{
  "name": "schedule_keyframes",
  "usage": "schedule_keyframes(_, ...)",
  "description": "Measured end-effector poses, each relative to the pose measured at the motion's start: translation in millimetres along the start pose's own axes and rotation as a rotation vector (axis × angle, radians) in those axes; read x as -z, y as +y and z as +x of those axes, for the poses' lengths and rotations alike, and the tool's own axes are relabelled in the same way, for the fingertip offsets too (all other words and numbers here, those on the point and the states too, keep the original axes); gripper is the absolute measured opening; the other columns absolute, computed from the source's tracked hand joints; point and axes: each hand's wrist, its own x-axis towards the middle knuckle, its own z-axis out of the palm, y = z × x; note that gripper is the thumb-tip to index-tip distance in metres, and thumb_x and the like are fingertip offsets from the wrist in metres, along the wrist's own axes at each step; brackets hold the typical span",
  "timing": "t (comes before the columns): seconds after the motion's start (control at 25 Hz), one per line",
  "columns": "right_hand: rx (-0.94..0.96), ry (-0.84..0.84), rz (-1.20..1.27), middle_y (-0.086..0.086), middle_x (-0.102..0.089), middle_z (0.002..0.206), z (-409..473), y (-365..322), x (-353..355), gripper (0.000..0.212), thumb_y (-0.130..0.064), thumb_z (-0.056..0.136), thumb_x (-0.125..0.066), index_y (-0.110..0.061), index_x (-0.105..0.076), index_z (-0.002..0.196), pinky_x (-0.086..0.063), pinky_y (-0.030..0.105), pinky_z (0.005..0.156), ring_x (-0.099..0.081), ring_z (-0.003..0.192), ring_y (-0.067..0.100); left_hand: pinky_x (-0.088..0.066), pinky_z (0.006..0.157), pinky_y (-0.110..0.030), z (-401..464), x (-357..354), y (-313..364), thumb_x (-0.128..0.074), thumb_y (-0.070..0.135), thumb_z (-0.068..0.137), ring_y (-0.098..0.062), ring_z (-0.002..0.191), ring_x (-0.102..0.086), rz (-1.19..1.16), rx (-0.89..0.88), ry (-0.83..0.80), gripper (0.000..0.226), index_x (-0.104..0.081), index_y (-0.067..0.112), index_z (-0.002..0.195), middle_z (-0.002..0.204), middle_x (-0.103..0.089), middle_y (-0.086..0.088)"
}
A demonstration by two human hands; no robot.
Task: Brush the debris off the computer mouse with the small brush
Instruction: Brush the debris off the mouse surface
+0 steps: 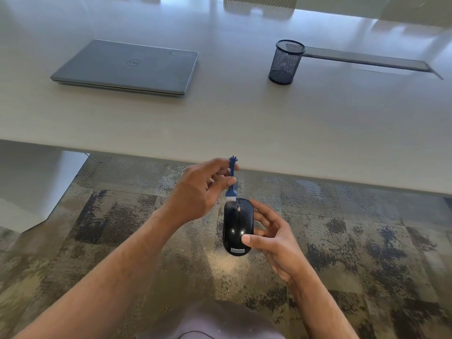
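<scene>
Black mouse (237,226) in right grip (271,238) | brush (231,181) in left grip (200,189), bristles touching

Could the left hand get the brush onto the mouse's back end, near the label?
Probably yes. The left hand holds the brush at the mouse's front; only the right hand's thumb lies beside the label.

Both forearms reach forward — left hand (195,189) raised, fingers (221,183) pinched; right hand (274,237) lower, curled in a grip.

"Lenovo" on mouse (237,226); laptop (127,67) seemingly "Dell"
</scene>
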Motion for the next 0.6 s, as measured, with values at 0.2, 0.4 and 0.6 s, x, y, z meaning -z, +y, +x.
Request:
schedule_keyframes(0.2,-0.01,-0.002,0.001,0.011,-0.066,0.135,2,1,-2,0.083,0.003,0.061,-0.089,-0.021,-0.062,0.135,-0.06,0.048,0.083,-0.071,0.107,0.042,-0.057,0.072,-0.019,0,-10,4,-0.064,0.017,0.096,-0.005,0.086,-0.071,0.033,-0.09,-0.081,0.027,-0.061,0.029,0.121,0.098,-0.069,0.015)
schedule_keyframes(0.4,-0.013,-0.002,0.027,0.011,-0.066,0.135,-1,2,0,0.081,0.004,0.061,-0.088,-0.022,-0.064,0.133,-0.061,0.046,0.081,-0.072,0.105,0.039,-0.057,0.07,-0.018,0,1,-4,-0.064,0.012,0.097,0.002,0.084,-0.07,0.028,0.01,-0.065,0.028,-0.063,0.029,0.119,0.098,-0.068,0.017)
schedule_keyframes(0.6,-0.014,0.0,0.026,0.012,-0.066,0.134,0,1,-4,0.082,0.004,0.06,-0.088,-0.02,-0.063,0.134,-0.06,0.048,0.082,-0.071,0.107,0.041,-0.062,0.068,-0.032,-2,-5,5,-0.065,0.018,0.097,-0.012,0.08,-0.073,-0.065,-0.008,0.007,0.028,-0.061,0.032,0.12,0.096,-0.071,0.008)
